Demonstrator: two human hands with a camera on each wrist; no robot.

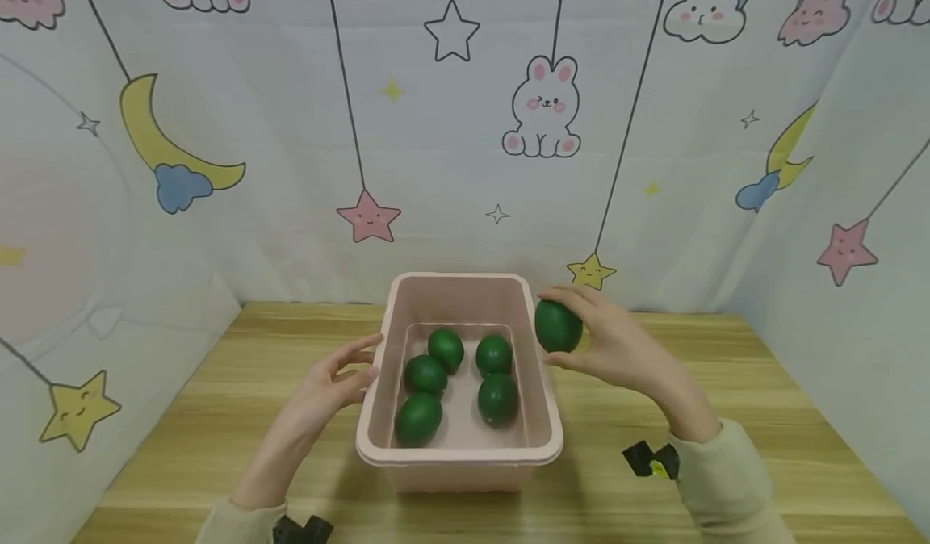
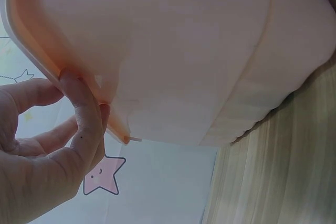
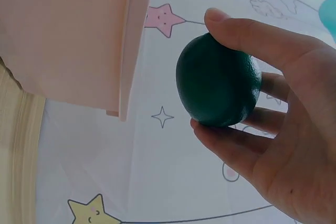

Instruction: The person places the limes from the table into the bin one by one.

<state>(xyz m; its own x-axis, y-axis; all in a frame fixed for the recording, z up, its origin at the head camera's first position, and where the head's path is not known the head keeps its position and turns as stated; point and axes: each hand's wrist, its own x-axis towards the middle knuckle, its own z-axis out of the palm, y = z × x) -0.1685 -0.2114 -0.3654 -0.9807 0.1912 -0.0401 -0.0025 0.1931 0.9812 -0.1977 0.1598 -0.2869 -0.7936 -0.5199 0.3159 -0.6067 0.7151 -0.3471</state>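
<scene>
A pale pink plastic bin (image 1: 465, 455) stands on the table with several dark green limes (image 1: 419, 419) inside, grouped along its left and right sides. At the bin's left rim, my left hand (image 1: 330, 391) has its thumb and curled fingers hooked at the lip from outside, as the left wrist view shows. My right hand (image 1: 617, 338) grips another lime (image 3: 218, 80) between thumb and fingers. That lime is held up beside the right rim, outside the bin. In the right wrist view its skin looks glossy and finely pebbled, and a gap separates it from the bin wall (image 3: 68, 35).
The wood-grain table (image 1: 654, 463) extends to both sides of the bin. A white cloth backdrop (image 1: 450, 148) printed with stars, moons and rabbits hangs behind it and along both sides. Dark wrist mounts (image 1: 650, 459) sit at the sleeves.
</scene>
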